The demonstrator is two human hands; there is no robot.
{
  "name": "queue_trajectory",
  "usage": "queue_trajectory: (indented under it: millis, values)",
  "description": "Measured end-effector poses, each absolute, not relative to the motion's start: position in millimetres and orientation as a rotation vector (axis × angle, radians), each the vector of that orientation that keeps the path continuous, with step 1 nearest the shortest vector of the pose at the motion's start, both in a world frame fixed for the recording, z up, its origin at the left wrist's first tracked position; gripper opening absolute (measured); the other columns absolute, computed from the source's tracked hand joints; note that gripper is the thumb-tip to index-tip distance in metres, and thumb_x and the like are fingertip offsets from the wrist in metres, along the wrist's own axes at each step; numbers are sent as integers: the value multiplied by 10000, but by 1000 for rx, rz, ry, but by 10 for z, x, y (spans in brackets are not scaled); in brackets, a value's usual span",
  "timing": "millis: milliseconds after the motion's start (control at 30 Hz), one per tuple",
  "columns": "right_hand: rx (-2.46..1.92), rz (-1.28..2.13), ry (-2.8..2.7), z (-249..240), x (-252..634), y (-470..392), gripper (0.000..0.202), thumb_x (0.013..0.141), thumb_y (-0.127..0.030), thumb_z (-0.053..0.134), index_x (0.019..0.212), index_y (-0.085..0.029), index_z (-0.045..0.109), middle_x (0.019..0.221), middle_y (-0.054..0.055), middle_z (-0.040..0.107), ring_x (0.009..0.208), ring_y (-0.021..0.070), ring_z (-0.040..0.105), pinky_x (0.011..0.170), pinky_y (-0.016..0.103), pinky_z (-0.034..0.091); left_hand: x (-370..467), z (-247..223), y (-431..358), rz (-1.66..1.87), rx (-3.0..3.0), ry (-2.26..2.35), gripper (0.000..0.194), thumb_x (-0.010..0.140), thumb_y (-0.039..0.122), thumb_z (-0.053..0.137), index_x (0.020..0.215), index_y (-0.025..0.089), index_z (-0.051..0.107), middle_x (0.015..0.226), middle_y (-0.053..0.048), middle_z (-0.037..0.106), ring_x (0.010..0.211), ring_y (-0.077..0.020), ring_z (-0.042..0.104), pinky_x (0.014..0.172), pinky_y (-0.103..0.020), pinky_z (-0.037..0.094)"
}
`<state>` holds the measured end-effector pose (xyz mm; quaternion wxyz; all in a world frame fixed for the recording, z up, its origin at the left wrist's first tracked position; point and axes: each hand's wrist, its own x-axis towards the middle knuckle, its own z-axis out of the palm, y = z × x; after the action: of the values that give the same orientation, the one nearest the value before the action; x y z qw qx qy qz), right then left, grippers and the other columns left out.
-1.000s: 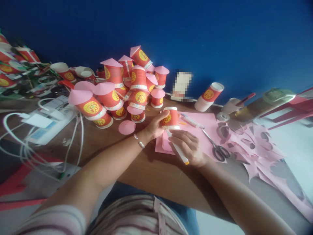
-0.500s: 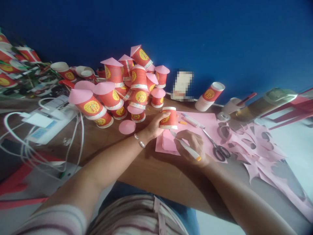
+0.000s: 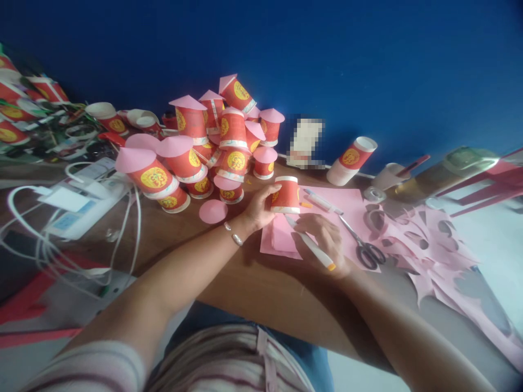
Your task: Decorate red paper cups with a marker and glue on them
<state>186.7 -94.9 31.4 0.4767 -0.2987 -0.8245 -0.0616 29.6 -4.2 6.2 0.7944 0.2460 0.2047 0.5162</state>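
My left hand (image 3: 260, 208) is closed around the side of a red paper cup (image 3: 289, 195) with white rims. Its yellow emblem shows only partly, near my thumb. In my right hand (image 3: 327, 237) is a white marker-like pen (image 3: 312, 247) with an orange end, its tip just below the cup's lower edge. Pink paper sheets (image 3: 281, 249) lie beneath both hands. Scissors (image 3: 368, 253) with dark handles and a second, clear-barrelled pen (image 3: 321, 200) rest on the pink paper to the right. A pink paper disc (image 3: 213, 211) lies left of my left hand.
Red cups with pink cone tops (image 3: 190, 117) are piled at the back left. White cables and a power strip (image 3: 84, 204) lie at the left. Cut pink scraps (image 3: 420, 239), a tape roll (image 3: 375, 194) and a stack of cups (image 3: 352, 159) are on the right.
The cup has turned in my left hand, so its yellow emblem has swung left and plain red faces me. My right hand keeps the pen in nearly the same place.
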Motion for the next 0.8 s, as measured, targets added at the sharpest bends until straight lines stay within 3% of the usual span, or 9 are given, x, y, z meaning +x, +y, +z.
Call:
queue_trajectory:
  millis: [300,800]
  values:
    - [-802,-180,-1983,300,1886,-964,163,916,-99,613,1004,-230,572,762,-6,688,626,153,674,591,291,552,309,39,-21,1131,513,445,171,740,273,744,840,138,715,823,-34,700,798,-168,633,783,-305,471]
    - [-824,-179,-2008,243,1897,-946,158,910,-94,616,986,-225,572,776,-3,691,647,141,665,614,273,538,310,74,-61,1103,519,449,124,779,263,704,789,142,680,768,-29,645,738,-166,602,737,-320,459]
